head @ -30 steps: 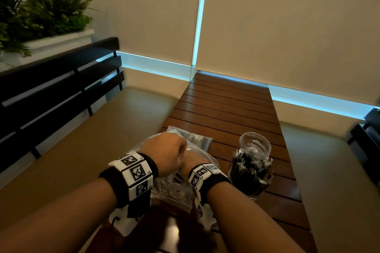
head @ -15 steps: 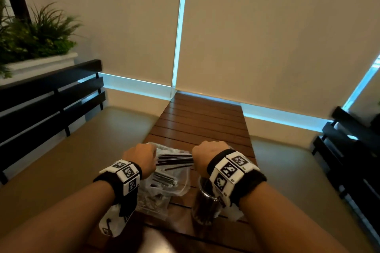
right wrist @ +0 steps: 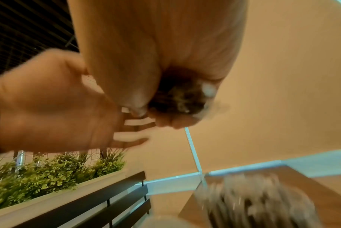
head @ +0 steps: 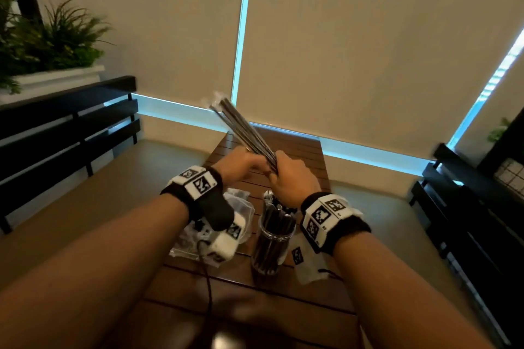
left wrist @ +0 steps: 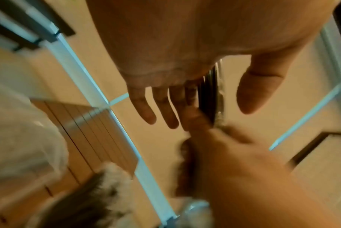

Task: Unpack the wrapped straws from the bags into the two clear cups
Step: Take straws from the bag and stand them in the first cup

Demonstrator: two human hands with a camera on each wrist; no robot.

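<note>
Clear cup (head: 273,246) on slatted table (head: 297,156) holds dark wrapped straws (head: 276,224).

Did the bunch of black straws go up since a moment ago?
Yes. The bunch of black wrapped straws rose from flat above the slatted wooden table to tilted up against the beige blind.

A slatted wooden table (head: 295,150) runs from near to far down the middle. On either side of it lies a tan bench seat (head: 93,201), with a black slatted backrest (head: 65,125) along the left and another black backrest (head: 465,207) on the right. Behind the left backrest a white planter (head: 54,79) holds green plants (head: 54,39). Cream roller blinds (head: 354,42) cover the far wall, with thin strips of blue light (head: 241,28) showing between and beneath them.
</note>
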